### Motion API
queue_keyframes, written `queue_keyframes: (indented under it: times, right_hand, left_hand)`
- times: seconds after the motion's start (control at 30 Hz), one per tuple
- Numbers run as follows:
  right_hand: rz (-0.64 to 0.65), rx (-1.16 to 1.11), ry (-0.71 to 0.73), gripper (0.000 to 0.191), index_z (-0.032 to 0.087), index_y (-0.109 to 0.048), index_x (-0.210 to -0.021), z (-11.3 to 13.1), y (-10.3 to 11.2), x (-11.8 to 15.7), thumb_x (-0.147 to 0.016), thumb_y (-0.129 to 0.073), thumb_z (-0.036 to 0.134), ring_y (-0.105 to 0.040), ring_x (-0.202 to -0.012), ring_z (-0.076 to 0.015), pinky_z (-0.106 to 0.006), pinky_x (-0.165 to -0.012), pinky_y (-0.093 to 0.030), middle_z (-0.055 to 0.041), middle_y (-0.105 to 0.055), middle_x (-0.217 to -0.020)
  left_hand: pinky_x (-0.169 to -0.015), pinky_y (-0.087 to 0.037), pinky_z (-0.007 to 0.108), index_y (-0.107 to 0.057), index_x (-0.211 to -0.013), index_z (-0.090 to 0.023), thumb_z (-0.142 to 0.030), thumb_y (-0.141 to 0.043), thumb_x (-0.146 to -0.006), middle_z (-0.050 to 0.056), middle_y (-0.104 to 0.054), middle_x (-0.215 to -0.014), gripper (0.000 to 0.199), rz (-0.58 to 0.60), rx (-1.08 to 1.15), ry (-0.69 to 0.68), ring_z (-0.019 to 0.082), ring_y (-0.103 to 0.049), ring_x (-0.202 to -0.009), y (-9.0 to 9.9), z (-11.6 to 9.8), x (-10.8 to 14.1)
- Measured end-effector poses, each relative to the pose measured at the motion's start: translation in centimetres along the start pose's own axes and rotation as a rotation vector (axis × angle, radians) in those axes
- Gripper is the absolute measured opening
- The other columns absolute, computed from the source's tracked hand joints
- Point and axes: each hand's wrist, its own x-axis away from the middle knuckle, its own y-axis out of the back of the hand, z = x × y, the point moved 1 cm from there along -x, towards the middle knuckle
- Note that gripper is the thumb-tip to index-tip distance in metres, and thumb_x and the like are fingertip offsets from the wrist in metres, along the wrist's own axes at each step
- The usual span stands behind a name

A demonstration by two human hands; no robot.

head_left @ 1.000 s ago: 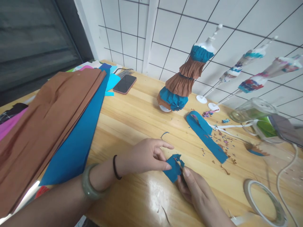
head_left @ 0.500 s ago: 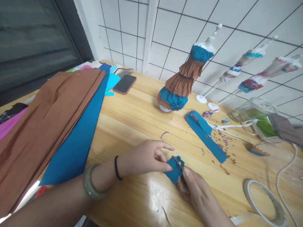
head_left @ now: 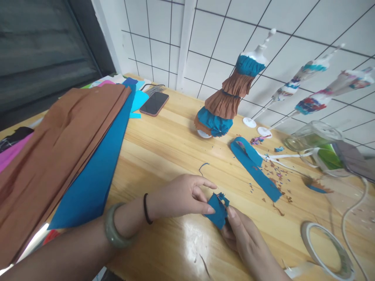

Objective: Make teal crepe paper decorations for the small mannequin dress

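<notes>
Between my hands is a small folded piece of blue crepe paper (head_left: 217, 214), with a ragged, crumpled top edge. My right hand (head_left: 244, 232) pinches its right side between thumb and fingers. My left hand (head_left: 184, 195) is at its left edge, the thumb lying on the paper, the index finger stretched out above and the other fingers curled; their grip behind the paper is partly hidden. Beyond them, a blue crepe paper strip (head_left: 258, 177) lies looped on the table. A small dress form (head_left: 225, 101) wearing pleated brown and blue paper stands further back.
Large brown crepe paper (head_left: 67, 128) and blue crepe paper (head_left: 93, 187) sheets cover the left side. A phone (head_left: 154, 104) lies behind. On the right are a tape roll (head_left: 307, 238), a clear jar (head_left: 313, 134), a white cable (head_left: 348, 210), paper scraps (head_left: 277, 175) and two more dress forms.
Both hands and the blue crepe paper piece have shifted very slightly to the right. Everything else stays as it was.
</notes>
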Motion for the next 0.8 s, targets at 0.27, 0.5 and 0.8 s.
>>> queue_keyframes:
  times: [0.27, 0.5, 0.8]
  right_hand:
    - [-0.002, 0.081, 0.021, 0.042, 0.023, -0.027, -0.057, -0.03, 0.18, 0.01, -0.087, -0.025, 0.052, -0.023, -0.046, -0.0108, -0.024, -0.044, -0.020, 0.0059, -0.026, -0.051]
    - [0.007, 0.037, 0.014, 0.041, 0.022, -0.028, -0.058, -0.06, 0.19, 0.02, -0.086, -0.027, 0.052, -0.022, -0.046, -0.0103, -0.023, -0.042, -0.019, 0.0065, -0.025, -0.052]
    - [0.031, -0.003, 0.014, 0.038, 0.021, -0.030, -0.061, -0.14, 0.26, 0.03, -0.088, -0.029, 0.048, -0.023, -0.050, -0.0100, -0.023, -0.044, -0.020, 0.0058, -0.026, -0.056]
  left_hand:
    - [-0.061, -0.044, 0.022, -0.053, -0.112, -0.018, -0.023, -0.068, -0.062, -0.001, -0.064, -0.067, 0.053, -0.005, -0.008, 0.014, 0.013, -0.059, -0.066, -0.06, -0.13, 0.09]
    - [-0.061, -0.044, 0.022, -0.052, -0.113, -0.018, -0.024, -0.068, -0.062, -0.001, -0.064, -0.068, 0.053, 0.001, -0.011, 0.007, 0.013, -0.059, -0.065, 0.01, 0.07, 0.05]
    - [-0.062, -0.043, 0.022, -0.051, -0.115, -0.018, -0.025, -0.068, -0.063, 0.000, -0.064, -0.069, 0.055, -0.017, -0.040, -0.020, 0.012, -0.057, -0.065, 0.35, -0.16, 0.20]
